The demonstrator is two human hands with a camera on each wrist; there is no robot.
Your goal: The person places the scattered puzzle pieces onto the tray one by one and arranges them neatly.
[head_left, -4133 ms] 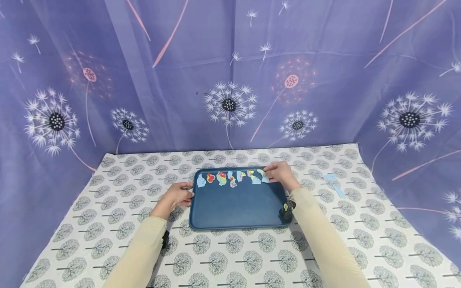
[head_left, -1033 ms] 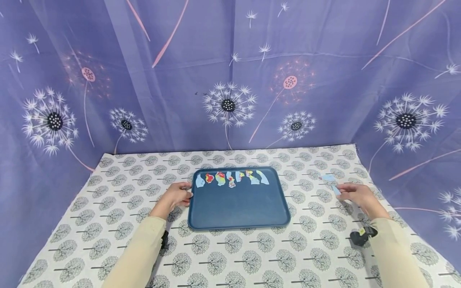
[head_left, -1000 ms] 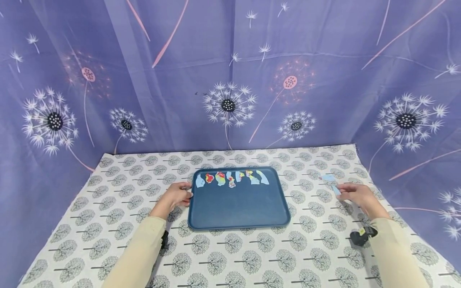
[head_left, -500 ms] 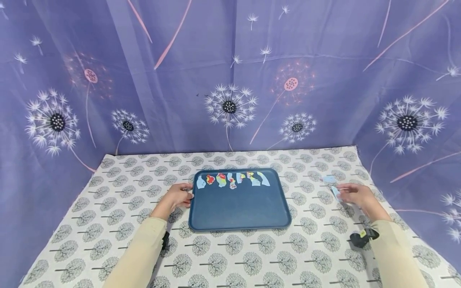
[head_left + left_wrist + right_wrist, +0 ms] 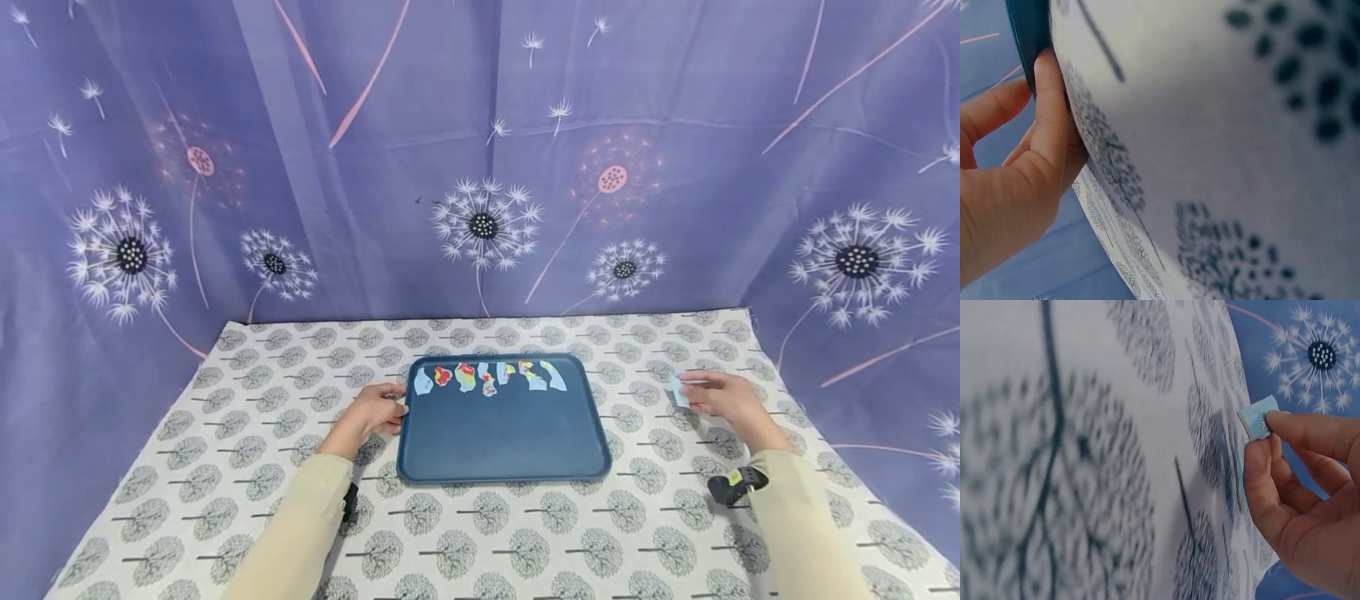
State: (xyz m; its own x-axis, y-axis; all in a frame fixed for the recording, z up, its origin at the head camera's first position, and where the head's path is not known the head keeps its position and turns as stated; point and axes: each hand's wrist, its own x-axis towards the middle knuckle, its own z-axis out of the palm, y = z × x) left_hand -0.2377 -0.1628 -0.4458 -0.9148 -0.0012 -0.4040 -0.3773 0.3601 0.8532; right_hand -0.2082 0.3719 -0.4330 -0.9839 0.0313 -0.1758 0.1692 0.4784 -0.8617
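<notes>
A dark blue tray lies on the patterned cloth. Along its far side runs a row of several irregular flat pieces, light blue with red and yellow, resembling puzzle pieces. At the tray's left rim, my left hand holds the edge between thumb and fingers. Right of the tray, my right hand pinches a light blue piece between thumb and fingertips, tilted up off the cloth. Behind that piece in the right wrist view, a thin bluish edge lies along the cloth, mostly hidden.
A white cloth printed with grey trees covers the table. Purple curtains with dandelion prints stand behind it and at both sides. A black wrist device sits on the right forearm.
My right hand has gone from the tray's far right corner to the loose pieces on the right and lifted a light blue one, moving slightly left. The left hand stays at the tray.
</notes>
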